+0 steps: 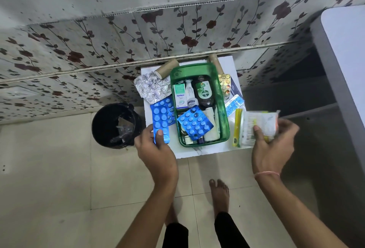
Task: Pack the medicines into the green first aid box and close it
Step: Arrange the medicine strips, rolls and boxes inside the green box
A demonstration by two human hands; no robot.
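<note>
The open green first aid box (224, 121) stands on a small white table (199, 152). Inside lie a dark Dettol bottle (203, 91), a white Optibex carton (180, 96), a small white bottle (191, 94) and a blue blister strip (194, 122). My left hand (156, 147) grips another blue blister strip (160, 119) at the box's left side. To the right of the box, my right hand (273, 143) holds a clear packet of cotton swabs (258, 124). A yellow-green packet (237, 127) lies between the box and that packet.
Silver foil strips (153, 87) lie left of the box, a gold strip (225, 85) and a light-blue strip (234, 104) right of it. Two cardboard tubes (167, 68) rest behind. A black bin (116, 125) stands left of the table. A pale counter (345, 50) rises at right.
</note>
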